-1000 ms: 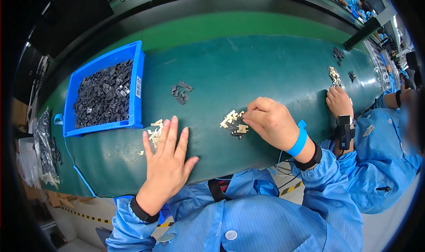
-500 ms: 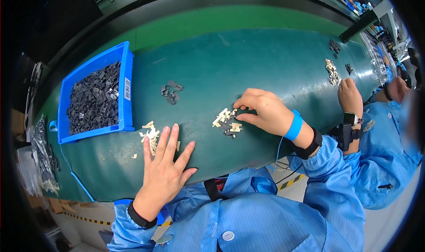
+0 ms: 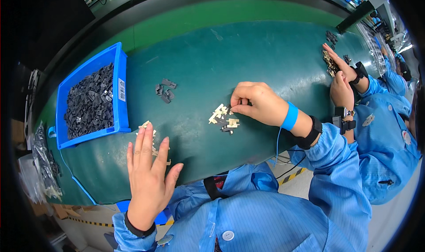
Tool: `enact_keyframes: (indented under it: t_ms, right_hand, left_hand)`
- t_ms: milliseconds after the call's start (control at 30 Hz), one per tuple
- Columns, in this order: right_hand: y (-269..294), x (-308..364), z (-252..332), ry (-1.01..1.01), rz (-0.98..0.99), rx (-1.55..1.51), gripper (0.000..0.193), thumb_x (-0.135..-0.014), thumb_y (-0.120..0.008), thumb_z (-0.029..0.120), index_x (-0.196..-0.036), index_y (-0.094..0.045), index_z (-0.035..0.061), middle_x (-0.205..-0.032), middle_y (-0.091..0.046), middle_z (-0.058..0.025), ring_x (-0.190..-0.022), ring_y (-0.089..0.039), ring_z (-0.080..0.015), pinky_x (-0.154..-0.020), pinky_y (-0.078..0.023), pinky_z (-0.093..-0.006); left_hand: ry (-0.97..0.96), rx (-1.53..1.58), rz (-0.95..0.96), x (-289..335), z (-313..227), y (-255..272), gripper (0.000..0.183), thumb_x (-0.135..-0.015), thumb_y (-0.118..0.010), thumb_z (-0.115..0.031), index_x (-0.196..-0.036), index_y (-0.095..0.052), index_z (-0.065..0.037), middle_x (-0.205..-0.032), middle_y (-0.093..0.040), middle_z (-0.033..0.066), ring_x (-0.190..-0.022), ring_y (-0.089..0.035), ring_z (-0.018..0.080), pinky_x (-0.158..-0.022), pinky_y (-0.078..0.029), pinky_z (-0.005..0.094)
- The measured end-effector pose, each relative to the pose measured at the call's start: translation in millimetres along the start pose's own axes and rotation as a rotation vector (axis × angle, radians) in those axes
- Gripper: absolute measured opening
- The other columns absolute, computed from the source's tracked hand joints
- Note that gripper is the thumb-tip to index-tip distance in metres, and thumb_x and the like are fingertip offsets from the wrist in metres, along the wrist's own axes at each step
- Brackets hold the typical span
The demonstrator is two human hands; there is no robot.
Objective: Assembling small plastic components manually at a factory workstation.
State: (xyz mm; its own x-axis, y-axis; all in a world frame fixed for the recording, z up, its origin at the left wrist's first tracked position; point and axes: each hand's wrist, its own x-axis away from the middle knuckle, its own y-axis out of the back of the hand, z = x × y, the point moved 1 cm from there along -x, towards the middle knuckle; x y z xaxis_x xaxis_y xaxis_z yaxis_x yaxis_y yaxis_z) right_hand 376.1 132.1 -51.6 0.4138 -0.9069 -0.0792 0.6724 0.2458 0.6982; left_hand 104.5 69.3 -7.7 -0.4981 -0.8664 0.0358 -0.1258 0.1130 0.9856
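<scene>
My left hand (image 3: 148,174) is open, its fingers stretched out over a small pile of cream plastic pieces (image 3: 145,124). The fingers hide much of that pile. Thumb and forefinger of my right hand (image 3: 261,103) are pinched together at the right side of a mixed pile of cream pieces (image 3: 218,112) and black pieces (image 3: 227,130). What sits between those fingertips is too small and covered to make out. Several dark grey plastic parts (image 3: 166,91) lie apart, farther back between the bin and my right hand.
A blue bin (image 3: 120,97) full of dark grey parts stands on the green table (image 3: 195,66) at the left. Clear plastic bags (image 3: 43,163) lie beyond it. At the right, a co-worker's hands (image 3: 343,86) are at another pile. A blue cord (image 3: 277,150) hangs from my right wrist.
My left hand has shifted left over the cream pile. My right thumb and forefinger have closed together at the mixed pile. A second co-worker hand has come over the far-right pile.
</scene>
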Motion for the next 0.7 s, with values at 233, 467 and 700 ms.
enact_keyframes:
  t_ms: [233,467,700]
  right_hand:
    - [7.2,8.2,4.0,0.043,-0.078,-0.05,0.009,-0.071,-0.065,0.004,-0.08,-0.064,0.0035,-0.071,-0.058,-0.0076,-0.061,-0.055,-0.0183,-0.055,-0.044,-0.0276]
    - [-9.2,25.7,51.4,0.299,-0.385,0.15,0.015,-0.066,-0.066,0.005,-0.081,-0.064,0.0037,-0.073,-0.058,-0.0053,-0.063,-0.055,-0.0211,-0.054,-0.043,-0.0306]
    - [-23.6,34.5,82.3,0.392,-0.58,0.206,0.029,-0.057,-0.07,0.004,-0.086,-0.065,0.0052,-0.077,-0.058,-0.0053,-0.065,-0.055,-0.0196,-0.055,-0.042,-0.0283]
  left_hand:
    - [0.045,0.735,-0.2,-9.8,-9.3,12.9,0.017,-0.078,-0.057,-0.003,-0.093,-0.062,0.003,-0.096,-0.059,0.0163,-0.08,-0.059,0.0225,-0.07,-0.047,0.0297]
    - [0.154,1.342,0.058,-31.6,-41.7,-15.9,0.02,-0.084,-0.054,-0.01,-0.097,-0.061,0.004,-0.091,-0.061,0.0116,-0.074,-0.06,0.0147,-0.062,-0.048,0.0231]
    - [0.042,1.641,-0.111,-26.5,-52.2,-20.7,0.024,-0.084,-0.056,-0.008,-0.104,-0.057,0.007,-0.099,-0.058,0.0143,-0.085,-0.058,0.0158,-0.071,-0.047,0.024]
